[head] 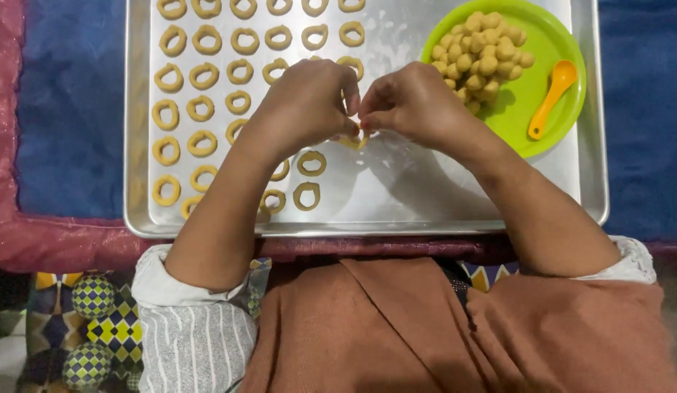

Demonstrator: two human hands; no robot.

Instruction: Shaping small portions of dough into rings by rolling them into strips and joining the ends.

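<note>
Both hands are meeting over the middle of the metal tray (593, 109): the left hand (306, 102) and right hand (411, 102) are each pinching a dough ring (355, 140), grips nearly closed. Light, even pressure at the joining ends should be keeping it round like its neighbours.

Dough rings (202, 108) pale yellow on silver tray (455, 204); plate (549, 44) lime green at far right corner, spoon (551, 98) orange; cloth (69, 109) blue.

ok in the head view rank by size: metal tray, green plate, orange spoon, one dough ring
1. metal tray
2. green plate
3. orange spoon
4. dough ring, smallest, though not far off the spoon's bowl.
</note>
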